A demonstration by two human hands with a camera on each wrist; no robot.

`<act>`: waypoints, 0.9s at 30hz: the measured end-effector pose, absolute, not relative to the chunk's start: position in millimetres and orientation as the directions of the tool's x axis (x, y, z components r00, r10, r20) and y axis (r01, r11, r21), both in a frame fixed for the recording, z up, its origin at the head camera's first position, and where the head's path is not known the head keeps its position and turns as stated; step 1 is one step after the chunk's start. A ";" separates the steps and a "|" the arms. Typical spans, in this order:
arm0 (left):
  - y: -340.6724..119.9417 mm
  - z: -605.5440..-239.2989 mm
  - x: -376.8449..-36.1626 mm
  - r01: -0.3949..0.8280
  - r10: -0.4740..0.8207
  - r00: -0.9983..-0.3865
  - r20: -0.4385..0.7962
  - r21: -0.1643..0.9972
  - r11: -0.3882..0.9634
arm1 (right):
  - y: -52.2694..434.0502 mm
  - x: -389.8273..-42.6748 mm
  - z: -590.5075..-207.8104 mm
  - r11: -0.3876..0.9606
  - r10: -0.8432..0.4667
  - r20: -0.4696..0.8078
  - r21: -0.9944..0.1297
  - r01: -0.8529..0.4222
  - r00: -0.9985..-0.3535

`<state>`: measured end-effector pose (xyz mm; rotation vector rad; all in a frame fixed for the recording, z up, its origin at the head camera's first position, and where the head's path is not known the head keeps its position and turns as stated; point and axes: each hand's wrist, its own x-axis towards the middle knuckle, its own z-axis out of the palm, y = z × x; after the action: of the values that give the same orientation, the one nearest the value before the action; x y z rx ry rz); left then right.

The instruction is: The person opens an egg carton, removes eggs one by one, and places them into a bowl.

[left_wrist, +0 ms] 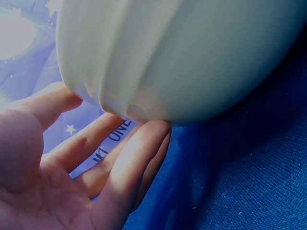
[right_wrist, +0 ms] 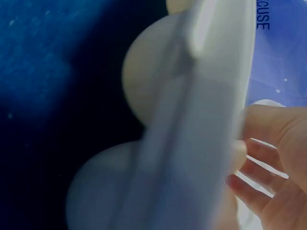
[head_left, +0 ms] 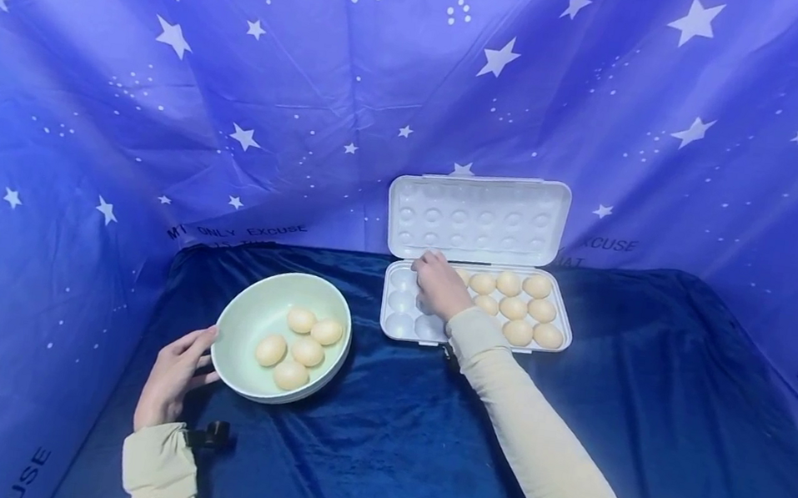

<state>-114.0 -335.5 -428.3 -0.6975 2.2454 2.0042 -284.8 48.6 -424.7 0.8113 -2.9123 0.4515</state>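
Observation:
A pale green bowl (head_left: 231,326) with several eggs (head_left: 307,350) sits on the dark blue cloth at the left. My left hand (head_left: 174,375) touches its left wall with straight fingers (left_wrist: 129,163) under the bowl's (left_wrist: 192,57) curve. My right hand (head_left: 440,284) reaches into the back left of a white egg tray (head_left: 400,325), fingers bent down into the cells. Several eggs (head_left: 512,307) fill the tray's right side. In the right wrist view the tray's edge (right_wrist: 201,120) hides most of the right hand (right_wrist: 273,158), so whether it holds an egg is unclear.
The tray's lid (head_left: 477,217) stands open against the star-patterned blue backdrop (head_left: 158,125), which walls the space on three sides. The velvet cloth (head_left: 380,448) covers the surface out to the front and right.

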 end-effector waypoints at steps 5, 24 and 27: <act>-334.8 -429.4 -115.0 -0.361 -0.292 -0.897 -0.332 0.931 0.050 | 55.5 -285.4 -430.2 0.808 -0.514 0.162 -0.239 -0.539 -0.842; -334.1 -429.1 -115.4 -0.369 -0.300 -0.893 -0.337 0.928 0.058 | 63.6 -284.7 -428.3 0.794 -0.479 0.214 -0.308 -0.524 -0.851; -334.9 -429.4 -114.9 -0.369 -0.305 -0.891 -0.336 0.928 0.058 | 63.0 -284.2 -427.0 0.788 -0.475 0.233 -0.317 -0.528 -0.849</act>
<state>-114.9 -334.9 -429.4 -0.7169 2.2481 1.9978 -284.2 63.0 -427.0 0.7996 -2.8363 0.5656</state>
